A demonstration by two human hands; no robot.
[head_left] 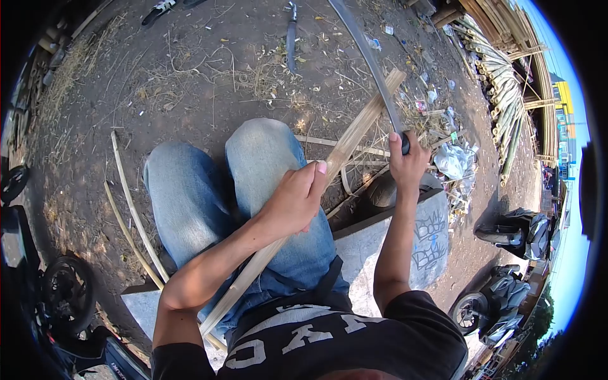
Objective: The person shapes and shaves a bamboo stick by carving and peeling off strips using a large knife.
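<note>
A long, flat split bamboo strip [358, 130] slants across my lap, from beside my hip up past my right knee. My left hand [296, 196] is wrapped round its middle, thumb along the top. In my right hand [408, 161] is a machete [370, 60], gripped by its dark handle. The long curved blade points up and away, crossing near the strip's far end; whether blade and strip touch I cannot tell. My jeans-clad knees [263, 152] are under the strip.
A second knife [291, 44] lies on the dirt ahead. Thin bamboo strips [136, 209] lean at my left. I sit on a concrete block [418, 234] with graffiti. Bamboo poles [500, 95] are piled at right, near litter and a plastic bag [453, 161]. Motorbikes [491, 304] stand on both sides.
</note>
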